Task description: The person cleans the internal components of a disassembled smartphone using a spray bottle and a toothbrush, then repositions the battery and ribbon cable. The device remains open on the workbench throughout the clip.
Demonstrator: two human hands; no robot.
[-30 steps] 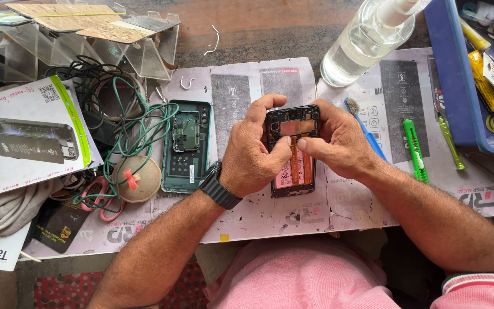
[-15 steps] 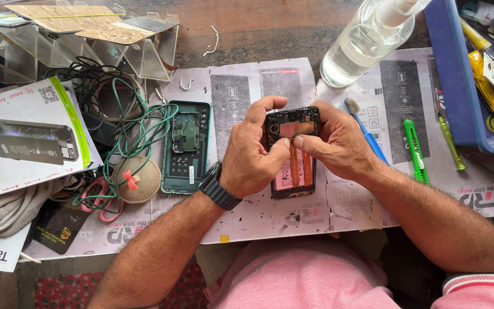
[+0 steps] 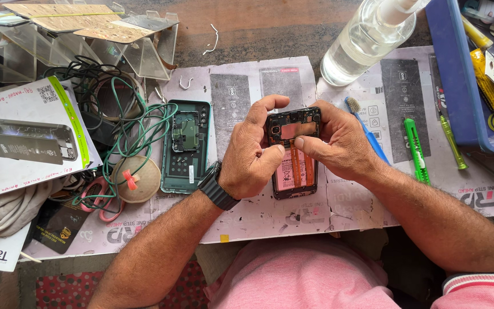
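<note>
Head view, near to far: I see left hand [image 3: 253, 157] and right hand [image 3: 338, 143] close together, both pinching opened phone [image 3: 293, 154] at mat [image 3: 247, 212] centre, thumbs meeting over exposed battery. Judging progress: back cover [image 3: 185, 146] already off, lying just left; internals apparently not yet removed. Beyond: green cutter [image 3: 415, 150], spray bottle [image 3: 367, 43].
</note>
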